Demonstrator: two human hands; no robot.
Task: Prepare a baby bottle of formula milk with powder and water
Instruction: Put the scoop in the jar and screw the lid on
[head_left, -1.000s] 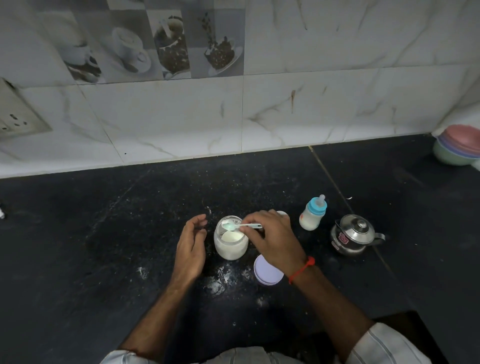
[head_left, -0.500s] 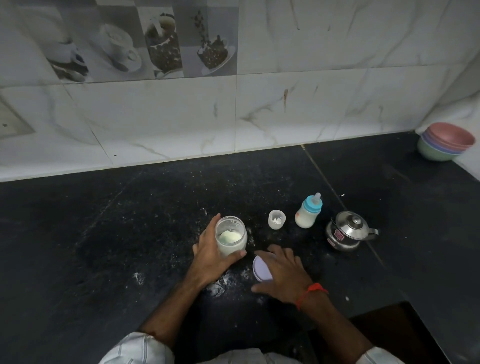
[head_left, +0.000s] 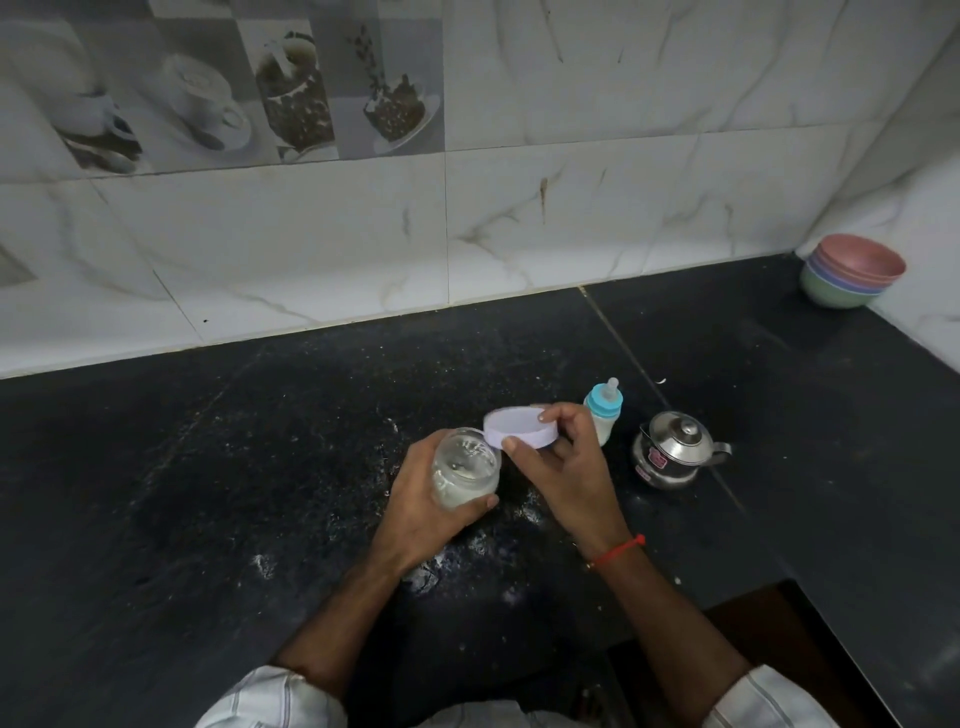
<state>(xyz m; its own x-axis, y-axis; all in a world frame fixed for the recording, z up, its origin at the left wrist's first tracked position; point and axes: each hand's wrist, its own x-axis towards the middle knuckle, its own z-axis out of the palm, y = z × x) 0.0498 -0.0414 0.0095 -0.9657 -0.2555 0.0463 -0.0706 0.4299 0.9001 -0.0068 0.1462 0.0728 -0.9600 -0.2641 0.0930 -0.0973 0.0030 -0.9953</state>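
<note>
My left hand (head_left: 431, 499) grips a clear glass jar (head_left: 465, 467) with white formula powder in its bottom, its mouth uncovered. My right hand (head_left: 561, 462) holds a pale lilac round lid (head_left: 519, 427) by its rim, tilted just above and right of the jar's mouth. Behind my right hand stands the baby bottle (head_left: 604, 410), with a blue collar, a clear teat and white liquid inside; my fingers partly hide it. A small steel kettle (head_left: 675, 449) with a lid sits to its right.
White powder (head_left: 431, 569) is spilled on the black stone counter (head_left: 234, 493) near my wrists. A stack of coloured bowls (head_left: 852, 278) sits in the far right corner. A tiled wall bounds the counter behind. The counter steps back at the lower right.
My right hand left the spoon in the jar, picked the lid up off the counter and raised it to the jar's mouth. My left hand closed around the jar.
</note>
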